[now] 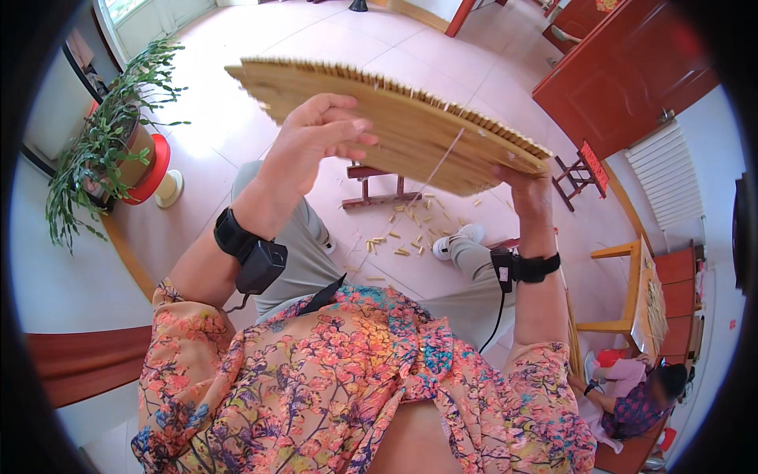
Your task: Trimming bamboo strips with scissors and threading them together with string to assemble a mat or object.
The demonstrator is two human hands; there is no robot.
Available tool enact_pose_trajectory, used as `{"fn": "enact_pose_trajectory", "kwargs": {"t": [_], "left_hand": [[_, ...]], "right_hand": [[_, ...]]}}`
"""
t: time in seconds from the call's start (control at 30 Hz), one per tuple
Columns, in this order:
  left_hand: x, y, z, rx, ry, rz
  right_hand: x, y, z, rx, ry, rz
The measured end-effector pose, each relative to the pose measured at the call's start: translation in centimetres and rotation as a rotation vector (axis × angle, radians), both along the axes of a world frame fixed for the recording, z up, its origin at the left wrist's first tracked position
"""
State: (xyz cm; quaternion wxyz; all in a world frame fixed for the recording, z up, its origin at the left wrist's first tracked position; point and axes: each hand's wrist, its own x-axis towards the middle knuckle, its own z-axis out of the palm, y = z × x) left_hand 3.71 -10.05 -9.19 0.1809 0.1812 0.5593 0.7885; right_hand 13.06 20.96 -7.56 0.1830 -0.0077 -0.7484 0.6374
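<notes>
A wide, flat mat of pale yellow stalks [410, 146] is held up in front of me, tilted, its bristly row of cut stalk ends along the upper edge. My right hand [527, 183] grips its right corner, the fingers partly hidden by the mat. Before the mat's left half is my left hand [332, 130], fingers loosely bent and apart, with nothing visible in it; whether it touches the mat I cannot tell. A white thread [446, 156] crosses the mat's face and hangs below its lower edge.
Short cut stalk pieces [403, 251] litter the tiled floor between my feet. Beyond them stands a low dark-red wooden stool [383, 193]. A potted plant [118, 134] is at left, a red folding stool [591, 170] at right. Another person [639, 399] sits near a wooden frame [632, 288].
</notes>
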Motion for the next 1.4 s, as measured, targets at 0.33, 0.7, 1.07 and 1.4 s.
{"fn": "enact_pose_trajectory", "kwargs": {"t": [0.33,0.7,1.07,1.4], "left_hand": [[-3.9,1.3,3.4,-0.509,1.402,0.742],[-8.3,8.4,6.2,-0.808,1.384,0.120],[-8.8,9.6,6.6,-0.885,1.381,0.132],[-8.6,10.3,5.9,-0.941,1.410,0.206]], "right_hand": [[-2.0,3.0,-0.4,0.006,0.006,0.057],[-3.5,2.3,-2.4,-0.074,0.275,-0.252],[0.0,-0.8,-16.6,-0.206,-0.534,-0.260],[0.8,-4.6,-17.4,-0.032,-0.329,0.059]]}}
